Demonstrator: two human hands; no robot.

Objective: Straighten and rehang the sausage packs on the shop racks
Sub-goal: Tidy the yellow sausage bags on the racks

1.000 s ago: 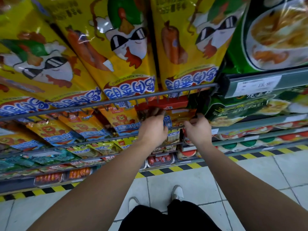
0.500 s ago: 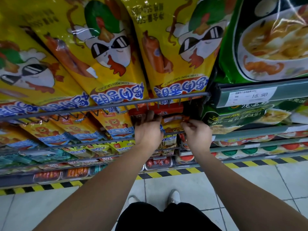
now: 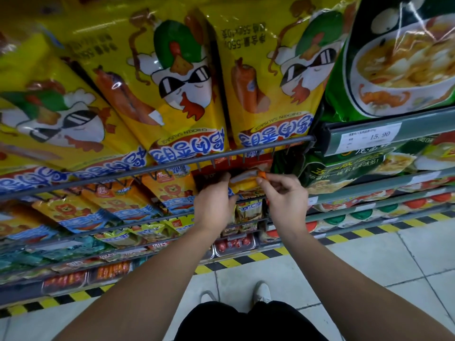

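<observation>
**Operator:** Log check. What do my hands have, reading outward from me?

**Notebook:** Your left hand (image 3: 213, 205) has its fingers curled over the left end of the small sausage pack (image 3: 247, 184). Your right hand (image 3: 286, 200) pinches the pack's upper right corner between thumb and forefinger. No fingers are spread. The pack sits between both hands, slightly tilted. Its top edge is just under the grey rail (image 3: 157, 167) and not visibly on any hook.

**Operator:** Which step is this?

**Notebook:** Judged: rehanging. The top flap should go onto one of the hooks (image 3: 243, 159) beneath the rail, to the right of the lion packs (image 3: 177, 195).

**Operator:** How do I do it well?

**Notebook:** Pull the top edge taut and level between your two grips so the hang hole lies flat. The hole is hidden from this view, so feel for it. Raise the pack to the hook tip and slide it straight back. Then release your right hand first and let your left damp the swing. The film looks thin and slick, so pinch the sealed margin, not the sausages.

**Operator:** Any risks farther back?

**Notebook:** The red packaging (image 3: 216, 168) lies just behind your pack, so avoid snagging it. The big yellow chicken packs (image 3: 172, 94) overhang the rail, and a high lift could knock them askew.
</observation>
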